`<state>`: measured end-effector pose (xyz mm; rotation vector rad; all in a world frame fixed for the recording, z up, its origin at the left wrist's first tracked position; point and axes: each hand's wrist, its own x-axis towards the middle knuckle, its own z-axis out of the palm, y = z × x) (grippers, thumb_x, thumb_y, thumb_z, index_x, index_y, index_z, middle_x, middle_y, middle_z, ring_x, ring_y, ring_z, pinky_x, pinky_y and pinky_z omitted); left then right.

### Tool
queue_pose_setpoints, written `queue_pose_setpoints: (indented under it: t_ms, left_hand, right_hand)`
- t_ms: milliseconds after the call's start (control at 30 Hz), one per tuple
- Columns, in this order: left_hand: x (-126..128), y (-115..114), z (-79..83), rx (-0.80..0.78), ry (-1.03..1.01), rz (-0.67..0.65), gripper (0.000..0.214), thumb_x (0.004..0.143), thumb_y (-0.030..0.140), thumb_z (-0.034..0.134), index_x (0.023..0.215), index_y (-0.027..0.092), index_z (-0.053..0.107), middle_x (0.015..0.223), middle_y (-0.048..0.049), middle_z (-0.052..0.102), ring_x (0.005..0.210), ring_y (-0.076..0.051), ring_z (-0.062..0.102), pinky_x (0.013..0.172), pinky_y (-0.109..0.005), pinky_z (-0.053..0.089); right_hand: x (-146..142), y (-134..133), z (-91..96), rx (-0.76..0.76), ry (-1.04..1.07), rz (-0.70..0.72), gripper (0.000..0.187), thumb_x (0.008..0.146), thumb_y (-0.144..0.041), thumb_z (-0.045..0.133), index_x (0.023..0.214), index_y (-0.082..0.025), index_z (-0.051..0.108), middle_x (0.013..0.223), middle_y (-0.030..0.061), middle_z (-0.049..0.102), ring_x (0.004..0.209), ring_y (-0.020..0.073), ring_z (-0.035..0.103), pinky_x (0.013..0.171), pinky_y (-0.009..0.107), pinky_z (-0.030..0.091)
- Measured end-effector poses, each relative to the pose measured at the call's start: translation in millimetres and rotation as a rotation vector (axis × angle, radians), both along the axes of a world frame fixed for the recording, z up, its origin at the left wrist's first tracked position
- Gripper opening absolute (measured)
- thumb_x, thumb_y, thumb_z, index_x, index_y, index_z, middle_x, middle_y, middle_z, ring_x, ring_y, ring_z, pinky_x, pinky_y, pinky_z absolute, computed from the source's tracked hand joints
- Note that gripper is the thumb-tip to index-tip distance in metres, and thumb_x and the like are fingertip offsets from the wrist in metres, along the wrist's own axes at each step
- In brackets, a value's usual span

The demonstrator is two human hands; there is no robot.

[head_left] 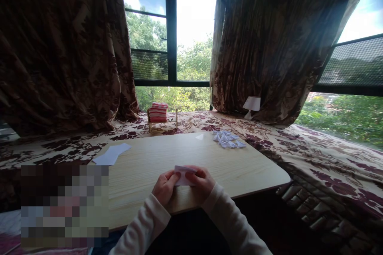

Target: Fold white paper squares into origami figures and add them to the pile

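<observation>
A small folded piece of white paper (183, 179) is held up between both hands, over the near edge of the table. My left hand (164, 185) grips its left side, thumb on the face toward me. On the other side, my right hand (202, 181) pinches the paper with its thumb across the front. The fingers behind the paper are mostly hidden. Flat white paper sheets (112, 154) lie at the table's left edge. Toward the back right sits a cluster of folded white paper pieces (227, 139), with one small white piece (200, 137) apart to its left.
The pale wooden table (143, 171) has a rounded right corner. Beyond it, a flower-patterned cover (191, 121) bears a small rack (176, 119) with a stack of red-and-white cloths (158, 111) and a white lamp (252, 104). Patterned curtains (245, 48) flank the windows. A blurred patch hides the lower left.
</observation>
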<state>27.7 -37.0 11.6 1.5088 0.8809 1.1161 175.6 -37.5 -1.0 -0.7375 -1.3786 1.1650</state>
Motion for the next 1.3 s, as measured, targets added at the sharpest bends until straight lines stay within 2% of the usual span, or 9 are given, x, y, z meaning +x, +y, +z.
queue_pose_setpoints:
  t_ms: [167,333,500,600,733,900,1033,1133,1300]
  left_hand:
    - [-2,3,-1.2,0.047,0.023,0.019,0.027,0.077,0.033,0.048,0.078,0.013,0.066,0.068,-0.0012,0.063,0.067,-0.015,0.053,0.062,-0.024,0.039]
    - [-3,5,-3.8,0.051,0.056,0.036,0.025,0.076,0.031,0.045,0.074,0.015,0.064,0.069,-0.0006,0.064,0.065,-0.014,0.052,0.061,-0.023,0.038]
    - [-3,4,-2.3,0.014,0.070,0.087,0.033,0.078,0.036,0.038,0.067,0.015,0.062,0.064,-0.0024,0.061,0.063,-0.016,0.051,0.059,-0.024,0.040]
    - [-2,1,0.9,-0.030,0.057,0.116,0.036,0.077,0.040,0.039,0.059,0.015,0.058,0.058,-0.0021,0.058,0.060,-0.016,0.051,0.059,-0.025,0.040]
    - [-1,0,1.1,0.023,0.038,0.076,0.031,0.075,0.039,0.045,0.059,0.015,0.056,0.056,0.0013,0.054,0.057,-0.013,0.048,0.058,-0.023,0.038]
    - [-1,2,-4.2,0.085,0.103,0.127,0.029,0.075,0.034,0.047,0.055,0.015,0.054,0.051,0.0038,0.048,0.052,-0.010,0.042,0.053,-0.022,0.033]
    - [-1,2,-3.6,0.100,0.084,0.131,0.030,0.077,0.034,0.046,0.054,0.015,0.053,0.052,0.0030,0.046,0.054,-0.011,0.041,0.054,-0.022,0.033]
    - [-1,-2,1.6,0.081,0.048,0.087,0.029,0.078,0.033,0.045,0.059,0.014,0.056,0.053,0.0022,0.049,0.055,-0.010,0.042,0.054,-0.022,0.033]
    - [1,-8,6.0,0.052,-0.008,-0.095,0.017,0.072,0.021,0.052,0.084,0.013,0.060,0.065,0.0000,0.057,0.063,-0.012,0.049,0.061,-0.022,0.039]
  right_hand:
    - [0,-1,1.5,0.010,-0.013,-0.014,0.021,0.066,-0.030,0.063,0.082,-0.018,0.071,0.080,0.0052,0.068,0.078,0.0203,0.057,0.064,0.029,0.046]
    - [-2,0,-2.4,-0.023,0.047,0.012,0.017,0.061,-0.020,0.064,0.075,-0.017,0.072,0.072,0.0041,0.068,0.072,0.0187,0.059,0.070,0.030,0.046]
    - [-3,1,-5.8,0.047,0.047,-0.025,0.015,0.061,-0.019,0.066,0.074,-0.016,0.071,0.073,0.0040,0.069,0.073,0.0188,0.061,0.073,0.031,0.046]
    - [-3,-1,-2.4,0.082,0.005,-0.018,0.012,0.062,-0.020,0.065,0.073,-0.017,0.070,0.069,0.0033,0.068,0.071,0.0187,0.061,0.072,0.031,0.046]
    - [-4,-3,0.3,0.117,-0.045,-0.062,0.010,0.064,-0.016,0.060,0.067,-0.017,0.069,0.066,0.0020,0.066,0.067,0.0167,0.059,0.067,0.028,0.045]
    - [-1,-2,-1.1,0.109,-0.059,-0.045,0.009,0.064,-0.014,0.059,0.061,-0.017,0.068,0.061,0.0006,0.061,0.061,0.0141,0.054,0.060,0.025,0.041]
    - [0,-3,1.7,0.143,-0.027,-0.026,0.012,0.062,-0.012,0.059,0.056,-0.017,0.067,0.067,0.0009,0.056,0.066,0.0137,0.052,0.062,0.024,0.040]
    - [1,-4,4.9,0.152,0.019,-0.028,0.013,0.062,-0.011,0.058,0.056,-0.018,0.067,0.069,0.0012,0.057,0.068,0.0147,0.052,0.064,0.025,0.040]
    - [2,-2,4.4,0.146,0.114,-0.092,0.012,0.060,-0.010,0.060,0.058,-0.019,0.068,0.068,0.0001,0.057,0.067,0.0139,0.053,0.061,0.024,0.041]
